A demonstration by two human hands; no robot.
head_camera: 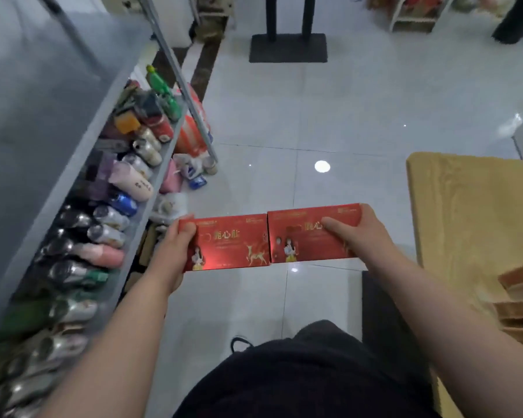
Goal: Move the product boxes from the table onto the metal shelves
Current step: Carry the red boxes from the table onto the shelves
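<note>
Grip: left hand on left box, right hand on right box; fingers beneath hidden.

Glossy grey tiled floor; black stand
</note>
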